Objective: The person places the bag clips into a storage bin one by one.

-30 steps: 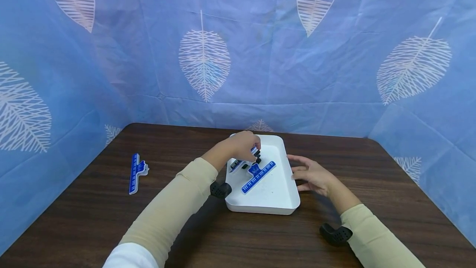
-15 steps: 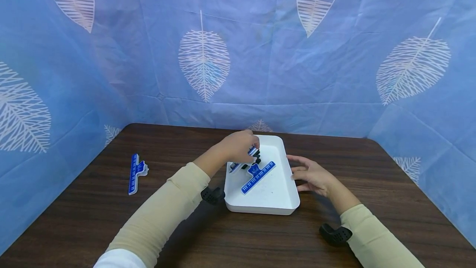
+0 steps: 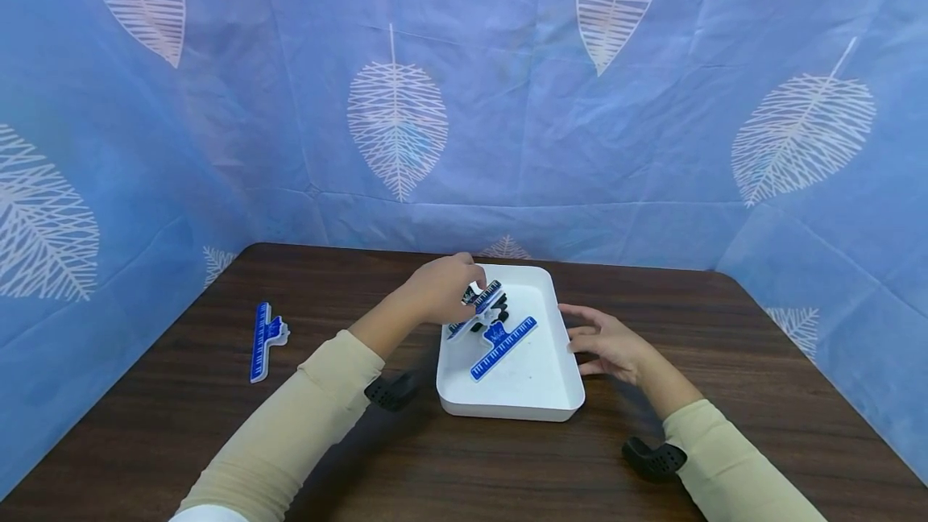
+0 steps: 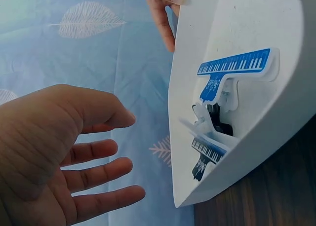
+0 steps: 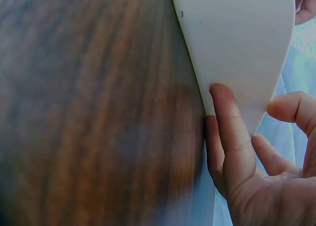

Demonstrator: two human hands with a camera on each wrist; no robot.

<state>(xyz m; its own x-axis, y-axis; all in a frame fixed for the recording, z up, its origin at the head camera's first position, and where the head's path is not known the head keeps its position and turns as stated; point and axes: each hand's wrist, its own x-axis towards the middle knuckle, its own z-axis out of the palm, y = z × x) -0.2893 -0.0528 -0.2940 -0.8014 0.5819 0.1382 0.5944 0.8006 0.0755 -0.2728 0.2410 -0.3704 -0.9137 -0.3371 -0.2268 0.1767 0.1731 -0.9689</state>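
Note:
My left hand (image 3: 441, 290) hovers over the far left part of a white tray (image 3: 532, 385). In the left wrist view its fingers are spread and relaxed, with nothing between them. Just beside it, several clips with piano-key prints lie bunched in the tray, among them a dark-printed clip (image 4: 207, 151) leaning near the wall. A blue clip (image 3: 503, 347) lies slanted in front of this bunch. My right hand (image 3: 611, 342) rests its fingertips against the tray's right outer wall, as the right wrist view shows; its thumb is at the rim.
Another blue piano-print clip (image 3: 267, 341) lies on the dark wooden table (image 3: 341, 457) left of the tray. Behind the table hangs a blue cloth (image 3: 493, 135) with white leaf prints.
My left hand has let go of a clip among the bunch in the tray and drawn back to the left, uncovering more of the clips. The right hand has stayed at the tray wall.

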